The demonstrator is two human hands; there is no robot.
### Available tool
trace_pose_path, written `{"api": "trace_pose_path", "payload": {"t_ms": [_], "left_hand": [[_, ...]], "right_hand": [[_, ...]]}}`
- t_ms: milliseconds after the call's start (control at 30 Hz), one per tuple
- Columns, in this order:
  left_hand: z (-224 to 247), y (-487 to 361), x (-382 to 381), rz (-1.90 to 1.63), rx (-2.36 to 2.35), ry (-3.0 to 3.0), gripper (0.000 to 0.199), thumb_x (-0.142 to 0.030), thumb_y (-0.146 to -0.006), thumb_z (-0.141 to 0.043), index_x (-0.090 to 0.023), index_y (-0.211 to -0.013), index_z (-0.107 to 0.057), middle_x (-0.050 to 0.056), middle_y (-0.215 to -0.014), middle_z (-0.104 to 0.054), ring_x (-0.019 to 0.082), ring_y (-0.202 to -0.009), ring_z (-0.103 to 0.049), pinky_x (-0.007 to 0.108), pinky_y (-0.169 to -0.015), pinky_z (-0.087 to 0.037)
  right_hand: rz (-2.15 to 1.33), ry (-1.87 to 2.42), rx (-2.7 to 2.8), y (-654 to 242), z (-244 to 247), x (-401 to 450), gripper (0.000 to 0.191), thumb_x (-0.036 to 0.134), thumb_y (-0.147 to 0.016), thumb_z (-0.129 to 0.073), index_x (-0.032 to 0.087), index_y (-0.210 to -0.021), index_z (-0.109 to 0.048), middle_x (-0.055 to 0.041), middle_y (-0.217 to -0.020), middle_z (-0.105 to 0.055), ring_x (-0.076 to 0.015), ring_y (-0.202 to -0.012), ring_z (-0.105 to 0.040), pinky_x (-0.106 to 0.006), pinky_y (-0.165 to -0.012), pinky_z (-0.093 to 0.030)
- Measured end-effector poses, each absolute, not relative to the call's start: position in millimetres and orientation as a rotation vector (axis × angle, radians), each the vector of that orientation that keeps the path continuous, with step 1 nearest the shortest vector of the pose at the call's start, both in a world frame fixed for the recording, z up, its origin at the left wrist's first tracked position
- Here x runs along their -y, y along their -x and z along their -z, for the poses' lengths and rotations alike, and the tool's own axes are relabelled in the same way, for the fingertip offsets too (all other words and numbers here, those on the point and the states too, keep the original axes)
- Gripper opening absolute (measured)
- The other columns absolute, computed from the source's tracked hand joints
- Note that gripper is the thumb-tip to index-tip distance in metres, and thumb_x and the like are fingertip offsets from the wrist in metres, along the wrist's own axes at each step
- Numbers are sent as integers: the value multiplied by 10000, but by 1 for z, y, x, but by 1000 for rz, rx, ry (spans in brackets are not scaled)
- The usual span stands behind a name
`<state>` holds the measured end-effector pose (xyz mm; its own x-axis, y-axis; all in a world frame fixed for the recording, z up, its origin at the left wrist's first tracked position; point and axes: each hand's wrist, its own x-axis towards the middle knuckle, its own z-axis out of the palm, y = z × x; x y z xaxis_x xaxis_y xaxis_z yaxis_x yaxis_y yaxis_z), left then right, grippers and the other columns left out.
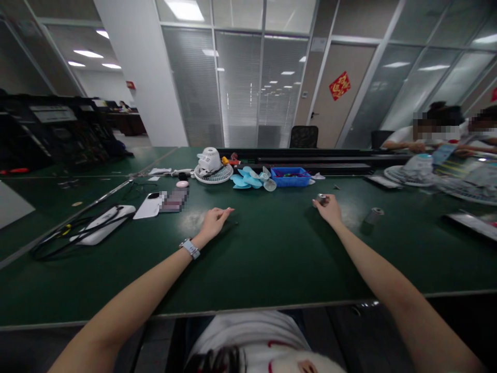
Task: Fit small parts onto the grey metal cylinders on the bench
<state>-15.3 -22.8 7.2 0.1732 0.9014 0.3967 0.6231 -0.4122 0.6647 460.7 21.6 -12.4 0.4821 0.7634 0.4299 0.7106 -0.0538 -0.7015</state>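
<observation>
Nearer the person than the blue tray [290, 182] and a little to its right, the right hand [331, 208] has its thumb and fingers closed around a small metal cylinder [321, 197]. The grip seems to take the sides because the piece is short, which leaves its top end uncovered; whether its base touches the table [272, 254] I cannot tell. Also on the tray's near side, but well to its left, the left hand [213, 224] is narrow, fingers drawn together; whether they pinch anything small, I cannot tell. Light-blue fan blades [248, 177] lie just left of the tray, and a white fan [210, 161] sits farther left, probably put there to be reachable without crowding the arms.

The held cylinder sits at the fingertips, on the right hand's left side. A second metal cylinder [375, 214], farther right of the tray and nearer the person, lies to the right of that hand, apart from it, perhaps to stay within easy reach
</observation>
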Motion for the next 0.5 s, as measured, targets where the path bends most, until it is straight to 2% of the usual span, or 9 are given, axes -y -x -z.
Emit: {"api": "trace_pose_path", "payload": {"t_ms": [100,167,233,300,400,500], "left_hand": [[-7,16,22,-1252,-1528,-1877,595,-620,-947,-350,-200,-1033,-763,77,-913,-726,228,-852,-636,318,-756,-469],[-6,16,22,-1314,-1546,-1758,624,-642,-943,-323,-186,-1017,-743,82,-908,-717,221,-829,-642,308,-729,-474],[-5,15,22,-1357,-1549,-1686,630,-658,-939,-310,-179,-1003,-714,86,-905,-707,217,-817,-644,304,-708,-476],[-5,14,23,-1385,-1563,-1642,613,-664,-937,-309,-178,-994,-679,88,-899,-701,216,-814,-645,304,-698,-475],[-5,12,23,-1385,-1587,-1614,566,-661,-933,-329,-188,-973,-637,83,-885,-700,218,-817,-650,307,-699,-474],[-5,11,24,-1388,-1584,-1627,524,-640,-936,-344,-194,-960,-618,81,-890,-703,215,-817,-655,311,-717,-477]], "right_hand": [[-97,1879,1201,-465,10,-19,541,473,-755,-697,176,-1174,-528,-128,-1052,-690,-280,-909,-675,-428,-834,-518],[15,1886,1202,-452,1,-10,638,465,-738,-720,146,-1242,-495,-193,-1210,-626,-323,-1053,-632,-474,-898,-488],[245,1798,1284,-423,-13,5,747,456,-728,-744,122,-1328,-449,-249,-1392,-493,-377,-1259,-504,-540,-1001,-413],[404,1600,1520,-379,-25,24,727,441,-792,-709,130,-1389,-436,-237,-1481,-418,-375,-1385,-376,-566,-1083,-328],[230,1210,2119,-299,-32,52,455,414,-933,-572,215,-1343,-567,-127,-1389,-576,-273,-1304,-507,-480,-1088,-362],[89,980,2424,-229,-27,64,448,455,-955,-559,207,-1322,-626,-100,-1331,-642,-239,-1255,-565,-425,-1066,-393]]}}
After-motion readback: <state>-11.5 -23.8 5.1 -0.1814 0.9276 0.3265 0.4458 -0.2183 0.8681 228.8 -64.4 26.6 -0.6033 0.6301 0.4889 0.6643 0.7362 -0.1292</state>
